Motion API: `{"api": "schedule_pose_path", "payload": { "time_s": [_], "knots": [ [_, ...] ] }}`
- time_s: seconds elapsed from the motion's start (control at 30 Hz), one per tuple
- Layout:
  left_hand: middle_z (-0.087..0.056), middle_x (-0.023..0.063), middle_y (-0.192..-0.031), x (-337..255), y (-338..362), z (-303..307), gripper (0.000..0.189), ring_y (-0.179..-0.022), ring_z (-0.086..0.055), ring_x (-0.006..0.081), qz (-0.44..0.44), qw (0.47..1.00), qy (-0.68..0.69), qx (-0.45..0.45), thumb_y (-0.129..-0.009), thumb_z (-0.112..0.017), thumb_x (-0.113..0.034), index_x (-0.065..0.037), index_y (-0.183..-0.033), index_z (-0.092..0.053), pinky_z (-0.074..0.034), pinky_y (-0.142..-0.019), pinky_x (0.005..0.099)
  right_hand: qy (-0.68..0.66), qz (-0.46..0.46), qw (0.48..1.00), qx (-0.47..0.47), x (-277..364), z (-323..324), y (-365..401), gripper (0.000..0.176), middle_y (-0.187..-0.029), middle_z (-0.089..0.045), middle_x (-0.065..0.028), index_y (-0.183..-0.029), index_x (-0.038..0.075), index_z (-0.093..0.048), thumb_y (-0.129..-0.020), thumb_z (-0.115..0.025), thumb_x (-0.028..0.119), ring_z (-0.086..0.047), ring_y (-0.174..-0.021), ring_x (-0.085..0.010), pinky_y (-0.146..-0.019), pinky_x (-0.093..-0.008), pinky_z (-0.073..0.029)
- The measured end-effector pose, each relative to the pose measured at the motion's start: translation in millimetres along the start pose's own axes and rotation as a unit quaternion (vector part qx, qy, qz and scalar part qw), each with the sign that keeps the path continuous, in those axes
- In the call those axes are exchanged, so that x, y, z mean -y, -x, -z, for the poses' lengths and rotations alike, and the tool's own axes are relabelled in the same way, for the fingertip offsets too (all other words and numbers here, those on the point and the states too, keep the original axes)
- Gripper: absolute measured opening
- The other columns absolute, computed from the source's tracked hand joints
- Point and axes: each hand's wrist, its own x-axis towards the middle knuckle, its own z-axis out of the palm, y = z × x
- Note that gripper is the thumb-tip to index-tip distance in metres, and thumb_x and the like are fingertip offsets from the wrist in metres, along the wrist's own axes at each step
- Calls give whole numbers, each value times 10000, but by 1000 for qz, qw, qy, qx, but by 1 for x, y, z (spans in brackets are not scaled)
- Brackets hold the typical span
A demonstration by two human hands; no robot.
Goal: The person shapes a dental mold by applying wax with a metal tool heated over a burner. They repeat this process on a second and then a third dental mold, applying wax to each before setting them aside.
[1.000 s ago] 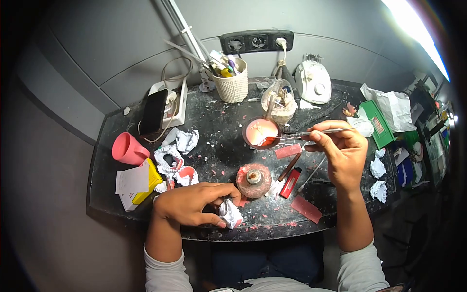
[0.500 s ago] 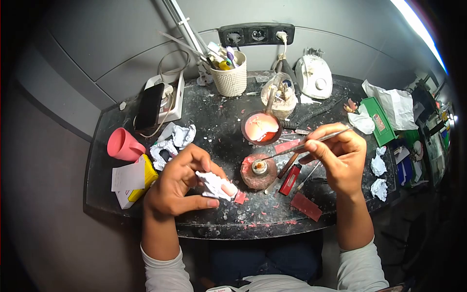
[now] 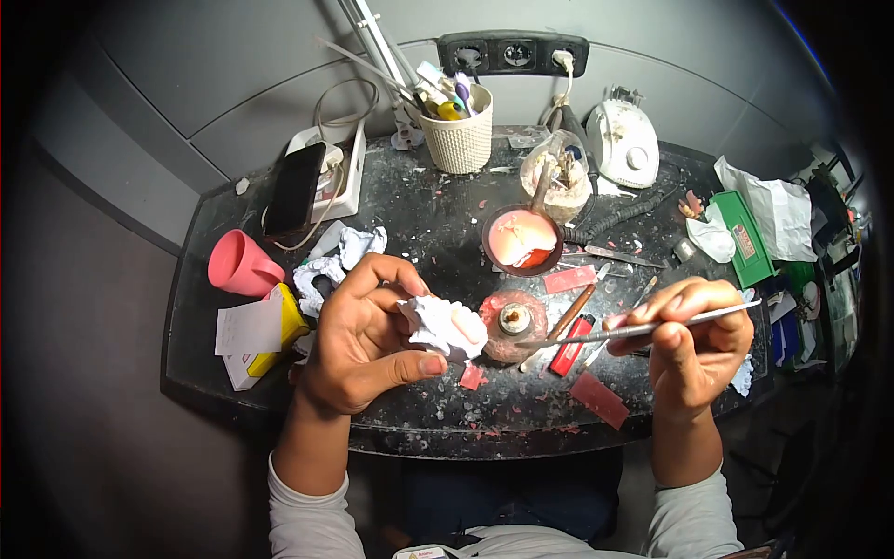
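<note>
Both hands have shifted in the head view since half a second ago: the left hand (image 3: 361,349) has lifted the white piece (image 3: 428,324) a bit higher, and the right hand (image 3: 694,345) has slid down and right, taking the metal tool (image 3: 638,330) off the top of the burner (image 3: 514,323). A second ago its tip was at the pan (image 3: 528,272) of pink stuff, so I'd say the work's focus is now at the piece, mid-frame.

Left fingers and thumb are curled narrow around the piece, pinkish patch (image 3: 468,326) facing right. Right fingers pinch the tool like a pen, tip pointing left at the piece but still apart from it. Can't tell if anything's on the tip, too small. Red lighter (image 3: 571,345) lies just below the tool, lower centre-right.
</note>
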Motion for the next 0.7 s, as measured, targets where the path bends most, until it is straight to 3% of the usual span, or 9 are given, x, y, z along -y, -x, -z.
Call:
{"api": "schedule_pose_path", "payload": {
  "time_s": [0.17, 0.37, 0.7],
  "knots": [
    [-667, 150, -1034, 3, 2, -4, 600, -1002, -671, 181, -21, 1000, -11, 16, -752, -796, 112, 14, -1215, -427, -524, -894, 303, 24, 8, 999, 29, -2, -1, 5, 152, -838, -689, -227, -978, -68, -601, -862, -699, -83, -739, -799, -329, -741, -466, -640],
    [-671, 186, -1069, 3, 3, -6, 627, -1007, -673, 183, -16, 999, -4, 33, -729, -822, 99, 16, -1208, -426, -519, -895, 302, -7, -6, 999, 33, -2, -5, 5, 175, -841, -703, -227, -962, -65, -609, -840, -733, -87, -745, -822, -336, -753, -485, -635],
    [-665, 174, -1053, 3, 5, -7, 638, -986, -669, 169, -3, 1000, -3, 28, -723, -837, 84, 19, -1209, -428, -512, -887, 288, 20, -9, 999, 35, -2, -7, 4, 172, -815, -699, -219, -937, -70, -613, -828, -744, -100, -744, -815, -327, -743, -486, -637]
  ]
}}
